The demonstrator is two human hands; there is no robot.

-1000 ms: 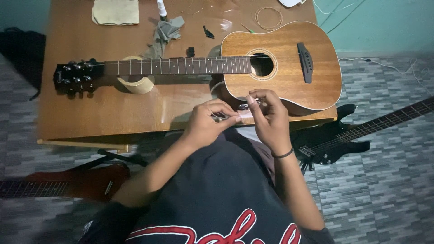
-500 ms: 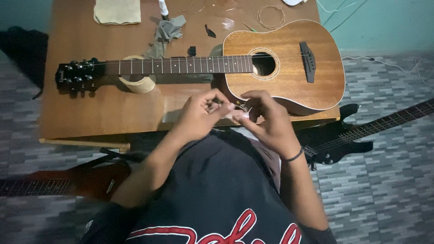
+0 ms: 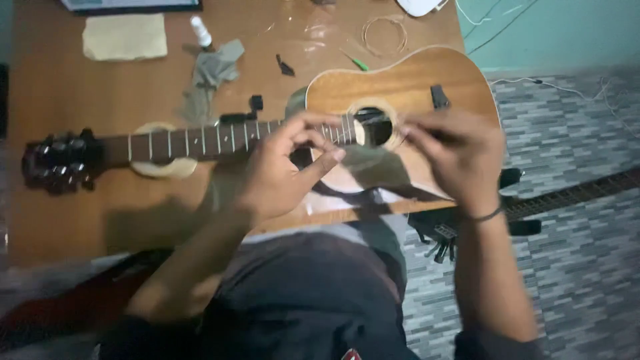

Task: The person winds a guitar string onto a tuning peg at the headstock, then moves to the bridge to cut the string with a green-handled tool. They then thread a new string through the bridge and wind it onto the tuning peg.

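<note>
One head-worn camera looks steeply down, close over the wooden table.

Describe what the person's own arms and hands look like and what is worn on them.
Both forearms are bare, with no sleeves reaching the wrists and no gloves. The right hand has a thin dark band around its wrist. The left hand shows no ring, watch or band; motion blur hides finer detail. Dark clothing covers the torso below.
</note>
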